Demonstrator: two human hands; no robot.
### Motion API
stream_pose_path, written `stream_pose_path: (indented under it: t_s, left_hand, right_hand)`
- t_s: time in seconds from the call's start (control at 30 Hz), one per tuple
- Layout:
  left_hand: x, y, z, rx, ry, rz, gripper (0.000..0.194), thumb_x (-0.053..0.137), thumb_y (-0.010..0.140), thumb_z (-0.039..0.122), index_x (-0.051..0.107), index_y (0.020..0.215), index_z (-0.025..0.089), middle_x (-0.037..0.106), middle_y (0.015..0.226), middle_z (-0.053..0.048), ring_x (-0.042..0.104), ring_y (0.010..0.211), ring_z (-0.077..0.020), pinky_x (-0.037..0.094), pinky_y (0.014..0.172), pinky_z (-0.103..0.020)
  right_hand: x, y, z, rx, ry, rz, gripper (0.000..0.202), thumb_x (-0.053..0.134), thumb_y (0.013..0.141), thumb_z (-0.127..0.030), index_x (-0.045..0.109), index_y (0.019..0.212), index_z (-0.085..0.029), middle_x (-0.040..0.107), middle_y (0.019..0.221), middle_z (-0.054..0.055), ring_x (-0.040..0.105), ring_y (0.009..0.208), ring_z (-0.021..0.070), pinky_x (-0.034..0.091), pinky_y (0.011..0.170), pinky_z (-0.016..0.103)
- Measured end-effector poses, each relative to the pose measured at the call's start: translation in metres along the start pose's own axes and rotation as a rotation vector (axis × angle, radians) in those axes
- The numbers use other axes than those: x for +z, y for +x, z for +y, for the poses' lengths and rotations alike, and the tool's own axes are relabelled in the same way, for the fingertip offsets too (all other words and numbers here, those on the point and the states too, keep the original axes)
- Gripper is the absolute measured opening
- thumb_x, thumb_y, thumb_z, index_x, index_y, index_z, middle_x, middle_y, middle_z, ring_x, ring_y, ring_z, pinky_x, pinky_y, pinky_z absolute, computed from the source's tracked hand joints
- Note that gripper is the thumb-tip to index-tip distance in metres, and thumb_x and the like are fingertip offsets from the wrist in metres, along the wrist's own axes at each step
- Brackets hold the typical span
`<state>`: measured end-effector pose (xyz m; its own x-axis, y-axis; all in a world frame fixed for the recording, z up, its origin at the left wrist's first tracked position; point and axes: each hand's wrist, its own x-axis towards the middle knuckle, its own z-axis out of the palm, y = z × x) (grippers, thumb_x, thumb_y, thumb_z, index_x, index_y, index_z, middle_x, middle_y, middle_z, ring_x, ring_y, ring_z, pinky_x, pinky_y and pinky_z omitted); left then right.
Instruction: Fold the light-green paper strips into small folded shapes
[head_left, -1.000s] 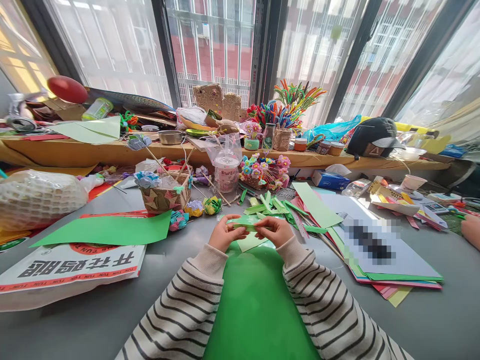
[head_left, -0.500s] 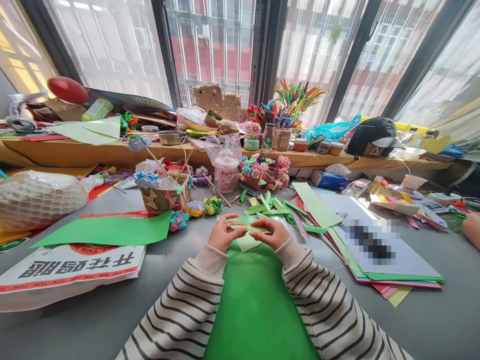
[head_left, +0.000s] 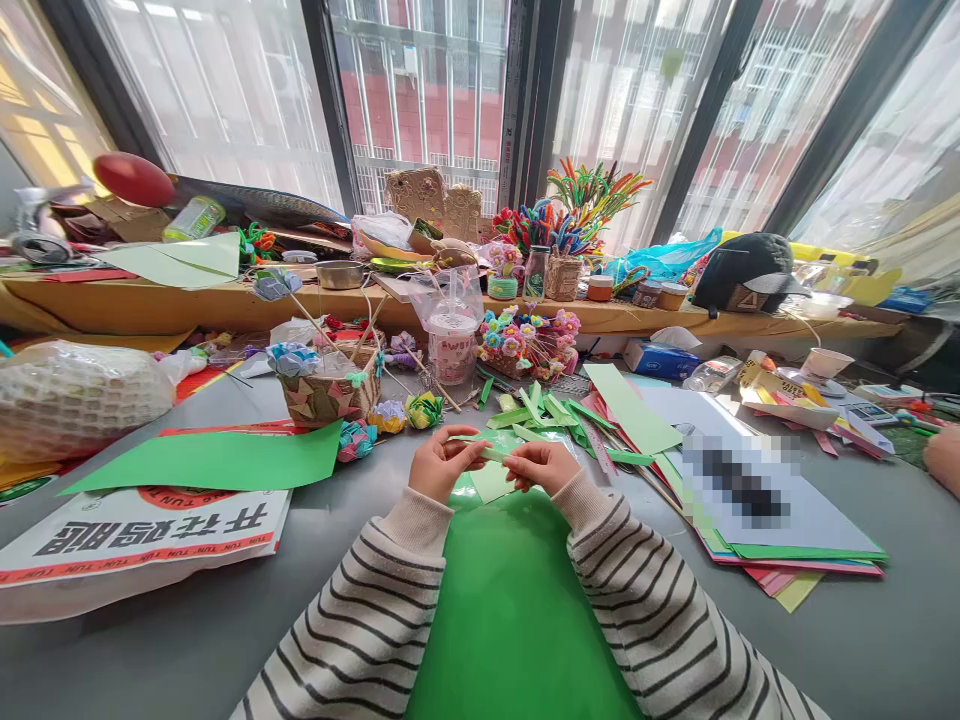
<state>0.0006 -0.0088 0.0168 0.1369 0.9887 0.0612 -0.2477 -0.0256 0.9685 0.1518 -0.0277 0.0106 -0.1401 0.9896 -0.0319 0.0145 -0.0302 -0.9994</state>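
Observation:
Between my two hands is a narrow folded light green paper strip (head_left: 493, 454). My left hand (head_left: 444, 464) pinches its left end, and my right hand (head_left: 543, 466) pinches its right end. Just below the strip, a light green paper piece (head_left: 492, 483) lies on the glossy green mat (head_left: 517, 600). Beyond my right hand, a heap of folded green strips (head_left: 559, 408) rests on the grey table (head_left: 345, 570).
At left lie a green sheet (head_left: 217, 458) and a printed white bag (head_left: 150, 530). A basket (head_left: 330, 395), a lidded cup (head_left: 452, 345) and paper flowers stand beyond my hands. Stacked paper (head_left: 765, 480) lies right; another person's hand (head_left: 943, 458) shows at the right edge.
The paper between my hands now looks narrower, like a folded strip. My left hand has shifted slightly left and up, and the fingers of both hands have changed their hold.

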Motion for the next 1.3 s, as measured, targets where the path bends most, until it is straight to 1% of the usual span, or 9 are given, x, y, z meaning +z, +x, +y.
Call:
stream_pose_path:
  t_s: [0.23,0.33,0.43,0.63,0.8,0.87,0.97,1.07,1.3]
  left_hand:
    - [0.0004,0.0,0.0007,0.026,-0.011,0.011,0.03,0.065,0.054,0.028,0.055,0.076,0.011,0.063,0.054,-0.003,0.059,0.054,-0.0142,0.049,0.055,-0.026]
    - [0.003,-0.001,0.0003,0.03,-0.065,-0.039,0.032,0.067,0.05,0.027,0.057,0.076,0.012,0.064,0.061,-0.002,0.059,0.06,-0.014,0.049,0.059,-0.025]
    - [0.0047,-0.0012,-0.002,-0.023,-0.025,-0.088,0.027,0.068,0.047,0.028,0.061,0.067,0.01,0.062,0.056,-0.001,0.058,0.057,-0.0134,0.049,0.059,-0.025]
    - [0.0007,0.0007,-0.0032,-0.111,0.011,-0.013,0.023,0.068,0.047,0.03,0.062,0.06,0.011,0.062,0.05,-0.001,0.058,0.052,-0.0137,0.049,0.056,-0.026]
    - [0.0017,-0.0012,-0.0017,-0.04,0.135,-0.008,0.023,0.066,0.049,0.032,0.064,0.059,0.012,0.061,0.048,-0.001,0.055,0.044,-0.0113,0.047,0.048,-0.022]
    - [0.0036,-0.0029,-0.0013,-0.017,0.185,-0.048,0.021,0.065,0.051,0.032,0.064,0.057,0.012,0.06,0.045,0.0,0.054,0.043,-0.0109,0.046,0.046,-0.021]
    - [0.0062,-0.0055,-0.0007,-0.036,0.24,-0.206,0.018,0.063,0.054,0.031,0.063,0.053,0.014,0.059,0.043,0.001,0.052,0.041,-0.0093,0.044,0.044,-0.019]
    - [0.0074,-0.0073,-0.0009,-0.051,0.267,-0.32,0.016,0.063,0.055,0.03,0.063,0.052,0.014,0.058,0.042,0.001,0.05,0.04,-0.0081,0.043,0.043,-0.018]
    - [0.0071,-0.0059,-0.0039,-0.091,0.27,-0.343,0.018,0.062,0.056,0.032,0.063,0.055,0.014,0.059,0.044,0.001,0.052,0.04,-0.0095,0.043,0.043,-0.02]
  right_hand:
    - [-0.0027,0.0013,0.0013,0.062,0.052,-0.014,0.026,0.064,0.053,-0.036,0.057,0.058,-0.011,0.057,0.048,-0.001,0.049,0.039,0.0056,0.042,0.041,0.018]
    - [-0.0032,0.0021,0.003,0.109,0.129,0.007,0.026,0.065,0.051,-0.036,0.057,0.057,-0.011,0.057,0.048,-0.001,0.049,0.04,0.0045,0.041,0.041,0.016]
    - [-0.0035,0.0038,0.0045,0.155,0.178,-0.027,0.027,0.066,0.05,-0.035,0.057,0.059,-0.012,0.057,0.048,-0.001,0.049,0.04,0.0045,0.041,0.041,0.016]
    - [0.001,0.0004,0.002,0.157,0.16,-0.104,0.027,0.066,0.05,-0.035,0.056,0.061,-0.012,0.06,0.052,0.0,0.054,0.046,0.0083,0.044,0.047,0.02]
    - [0.003,-0.0032,-0.0007,0.096,0.065,-0.143,0.027,0.064,0.052,-0.038,0.059,0.06,-0.013,0.061,0.059,0.002,0.057,0.056,0.0117,0.045,0.054,0.024]
    - [0.0015,-0.0012,-0.0003,0.057,0.067,-0.048,0.027,0.062,0.053,-0.039,0.059,0.061,-0.013,0.06,0.058,0.001,0.055,0.054,0.0102,0.045,0.054,0.023]
    - [-0.0003,0.0023,0.0006,0.005,0.104,0.084,0.027,0.062,0.053,-0.039,0.059,0.063,-0.014,0.057,0.053,-0.001,0.05,0.045,0.0069,0.043,0.047,0.021]
    - [0.0008,0.0032,0.0004,-0.024,0.11,0.073,0.026,0.063,0.052,-0.038,0.06,0.062,-0.014,0.051,0.045,-0.004,0.044,0.039,0.005,0.039,0.042,0.02]
    - [0.0062,0.0004,-0.0019,-0.083,0.057,0.089,0.023,0.062,0.054,-0.036,0.057,0.057,-0.014,0.047,0.042,-0.006,0.04,0.038,0.005,0.034,0.04,0.019]
